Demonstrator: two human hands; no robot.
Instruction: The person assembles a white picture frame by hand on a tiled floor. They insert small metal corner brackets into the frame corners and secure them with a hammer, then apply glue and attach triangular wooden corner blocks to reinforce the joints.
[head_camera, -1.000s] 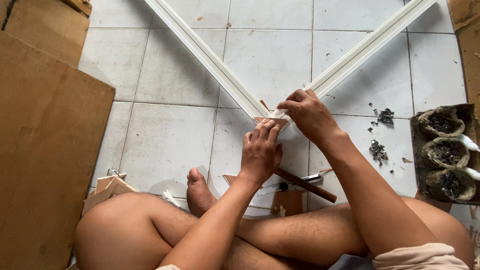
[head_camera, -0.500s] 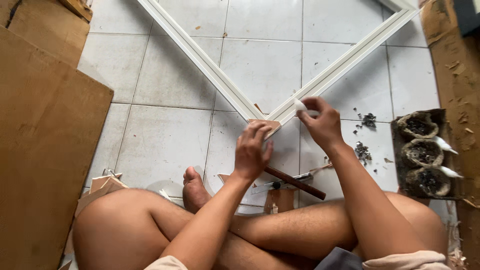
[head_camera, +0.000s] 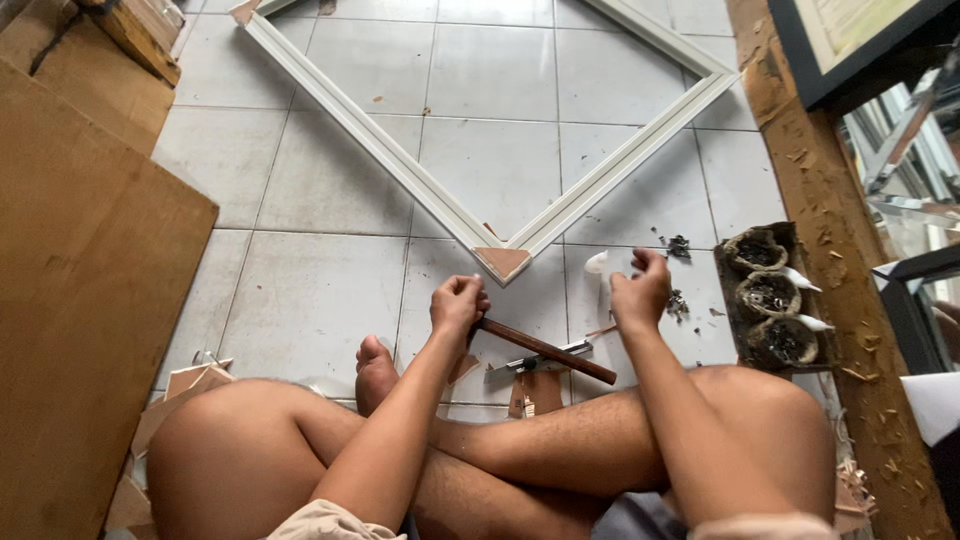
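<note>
A white rectangular frame (head_camera: 400, 165) lies flat on the tiled floor, its near corner capped by a small brown triangular piece (head_camera: 502, 261). My left hand (head_camera: 458, 305) is closed on the end of a dark brown wooden stick (head_camera: 545, 351) that slants across the floor in front of my crossed legs. My right hand (head_camera: 640, 290) sits just right of the corner, fingers curled beside a small white piece (head_camera: 596, 263); whether it holds it is unclear.
A wooden tray (head_camera: 727, 290) with three dark-filled bowls and white spoons stands at the right. A long wooden plank (head_camera: 815, 200) runs along the right side, brown boards (head_camera: 90, 280) lie at the left. Small tools and wood scraps (head_camera: 530, 385) lie by my legs.
Both hands have drawn back from the frame's corner toward me. My left hand now grips the brown stick. The view has tilted up, showing more of the frame.
</note>
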